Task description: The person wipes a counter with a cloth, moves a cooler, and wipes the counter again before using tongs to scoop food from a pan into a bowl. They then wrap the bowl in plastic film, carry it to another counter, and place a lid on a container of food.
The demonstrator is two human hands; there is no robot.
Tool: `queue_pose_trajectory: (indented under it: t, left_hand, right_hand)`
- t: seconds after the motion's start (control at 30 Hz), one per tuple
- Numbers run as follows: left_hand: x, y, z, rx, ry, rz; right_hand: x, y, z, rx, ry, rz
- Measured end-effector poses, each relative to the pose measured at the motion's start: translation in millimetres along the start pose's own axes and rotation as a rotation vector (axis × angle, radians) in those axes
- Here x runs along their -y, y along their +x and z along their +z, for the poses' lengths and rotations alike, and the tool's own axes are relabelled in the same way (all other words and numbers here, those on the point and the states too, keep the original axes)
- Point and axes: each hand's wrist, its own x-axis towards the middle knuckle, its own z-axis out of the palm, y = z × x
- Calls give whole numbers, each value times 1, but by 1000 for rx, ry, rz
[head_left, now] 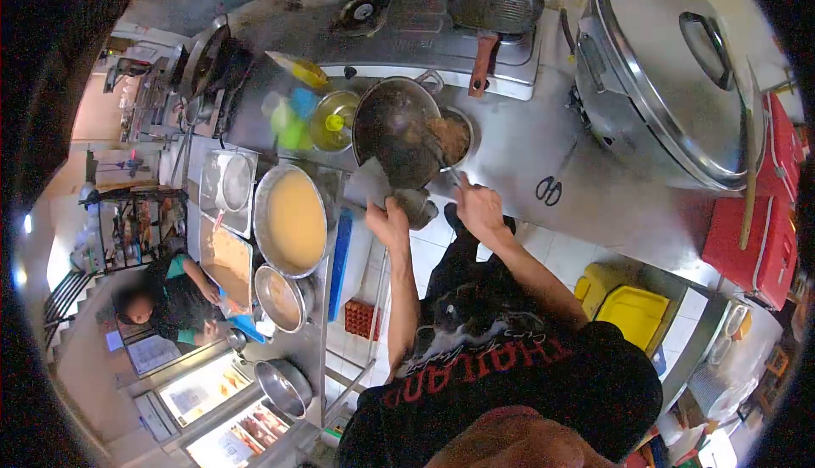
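A dark pot (390,128) stands tilted at the counter's edge, with brown residue inside. My left hand (390,223) is closed on a grey cloth at the pot's near rim. My right hand (480,211) is closed round the handle of a metal utensil, whose far end reaches over the pot's right side. Right beside the pot, a metal bowl (459,137) holds brown crumbly food. To the pot's left is a bowl of yellowish liquid (334,121).
Grill pan (495,1) on the stove, large lidded steel pot (671,69) at right, scissors (548,190) on the counter. At left, a basin of pale liquid (291,220), trays and bowls; a person (165,298) beyond them. Yellow bin (629,315) below right.
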Motion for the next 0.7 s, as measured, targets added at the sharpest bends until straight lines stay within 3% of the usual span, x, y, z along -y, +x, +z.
queue_pose_trajectory:
  t: [0.1, 0.3, 0.4, 0.63, 0.7]
  left_hand:
    - [-9, -4, 3, -55, -197, 146]
    - [-6, -8, -4, -10, -70, -16]
    - [6, -5, -7, 3, -93, 22]
    - [-7, -1, -11, -27, 0, 48]
    - [4, 5, -9, -70, -3, 90]
  right_hand:
    - [4, -1, -21, 45, 26, 75]
    - [3, 7, 2, 19, 6, -16]
    - [-17, 9, -15, 93, -141, 36]
    - [-37, 69, -46, -6, -174, -249]
    - [-36, 55, -58, 110, -182, -165]
